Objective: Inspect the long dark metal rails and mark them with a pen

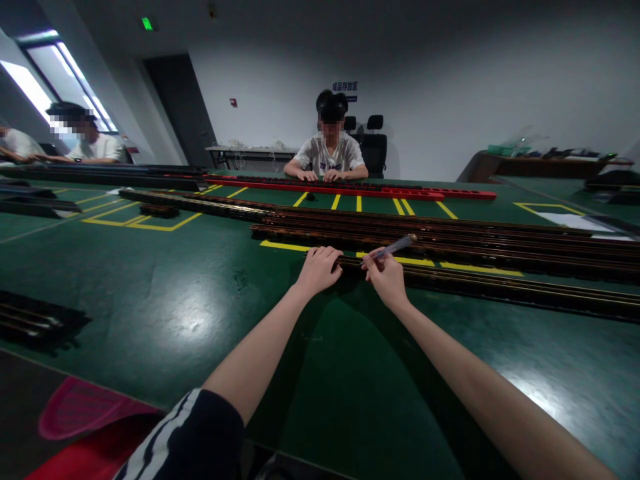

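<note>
A long dark rail (480,285) with thin gold lines lies across the green table, its left end between my hands. My left hand (320,268) is closed on that end, fingers over the top and thumb toward the near side. In my right hand (385,275) is a slim pen-like tool (399,247) with a clear handle, pinched between thumb and fingers. Its handle slants up to the right, and its tip points down at the rail; whether the tip touches cannot be made out. Just behind lies a bundle of similar dark rails (450,241).
Yellow tape lines (285,247) mark the green table (165,287). Red rails (350,187) lie before a person (327,150) opposite. More dark rails (40,320) rest at the left edge. A pink chair (85,407) stands below, lower left. Other people sit far left.
</note>
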{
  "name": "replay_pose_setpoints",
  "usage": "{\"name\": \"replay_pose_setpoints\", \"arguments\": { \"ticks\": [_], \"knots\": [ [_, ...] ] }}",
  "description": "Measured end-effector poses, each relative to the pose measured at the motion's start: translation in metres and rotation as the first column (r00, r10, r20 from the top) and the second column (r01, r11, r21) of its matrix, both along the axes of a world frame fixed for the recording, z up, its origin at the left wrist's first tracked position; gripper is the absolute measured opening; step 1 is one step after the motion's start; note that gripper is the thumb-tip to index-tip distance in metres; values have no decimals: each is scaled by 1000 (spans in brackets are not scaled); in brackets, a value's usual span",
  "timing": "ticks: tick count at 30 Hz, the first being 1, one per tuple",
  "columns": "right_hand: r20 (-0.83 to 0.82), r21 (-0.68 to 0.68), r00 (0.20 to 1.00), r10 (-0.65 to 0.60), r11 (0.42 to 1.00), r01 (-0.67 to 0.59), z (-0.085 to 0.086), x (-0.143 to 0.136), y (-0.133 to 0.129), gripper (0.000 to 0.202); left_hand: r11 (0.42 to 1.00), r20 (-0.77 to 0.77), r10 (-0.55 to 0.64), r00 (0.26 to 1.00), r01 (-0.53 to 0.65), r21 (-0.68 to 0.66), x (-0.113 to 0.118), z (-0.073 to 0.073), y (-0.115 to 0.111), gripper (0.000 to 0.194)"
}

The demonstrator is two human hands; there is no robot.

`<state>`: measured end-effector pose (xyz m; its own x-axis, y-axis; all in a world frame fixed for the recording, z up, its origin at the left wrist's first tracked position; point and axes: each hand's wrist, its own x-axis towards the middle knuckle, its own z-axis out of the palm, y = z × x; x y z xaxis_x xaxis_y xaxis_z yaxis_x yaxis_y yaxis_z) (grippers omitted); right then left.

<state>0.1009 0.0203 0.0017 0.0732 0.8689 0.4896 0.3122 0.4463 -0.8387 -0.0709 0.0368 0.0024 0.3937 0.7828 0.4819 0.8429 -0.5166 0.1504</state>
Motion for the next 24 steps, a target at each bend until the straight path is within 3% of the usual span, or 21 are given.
{"name": "replay_pose_setpoints", "arguments": {
  "ticks": [24],
  "knots": [
    [-57, 17, 998, 1, 1000, 0, -3, -1, 2, 42, 999, -30, 17, 999, -16, 35, 1, -3, 0, 27]
  ]
}}
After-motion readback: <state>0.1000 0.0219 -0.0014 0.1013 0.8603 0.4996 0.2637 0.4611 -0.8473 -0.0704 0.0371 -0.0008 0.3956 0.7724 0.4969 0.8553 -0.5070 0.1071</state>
